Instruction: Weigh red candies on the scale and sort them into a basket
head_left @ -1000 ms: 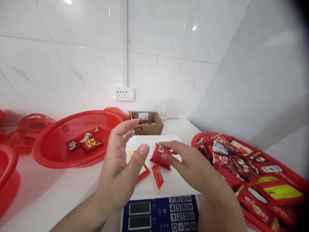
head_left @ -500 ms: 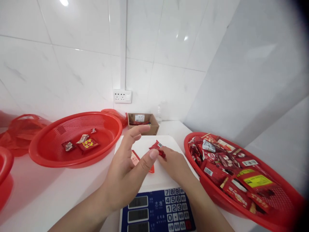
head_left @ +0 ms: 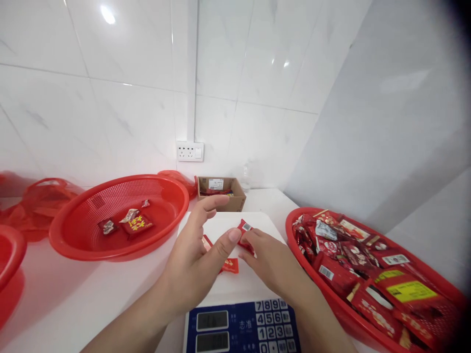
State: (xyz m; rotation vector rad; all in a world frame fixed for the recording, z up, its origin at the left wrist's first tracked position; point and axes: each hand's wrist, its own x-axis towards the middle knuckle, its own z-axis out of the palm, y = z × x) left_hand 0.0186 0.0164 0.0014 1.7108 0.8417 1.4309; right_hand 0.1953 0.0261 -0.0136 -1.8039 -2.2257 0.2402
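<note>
Head view: the right hand (head_left: 270,260) is pinching a barcoded red packet (head_left: 246,234) between thumb and fingers over the white scale plate (head_left: 263,223). The left hand (head_left: 196,257) is curving open, empty, thumb spread wide. The left basket (head_left: 61,245) is holding four small packets; the right basket (head_left: 292,228), a large heap; the carton (head_left: 222,203), several.

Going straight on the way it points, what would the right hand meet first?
Probably the left hand: its thumb shows just beside the red packet pinched by the right hand, though depth is unclear.
</note>
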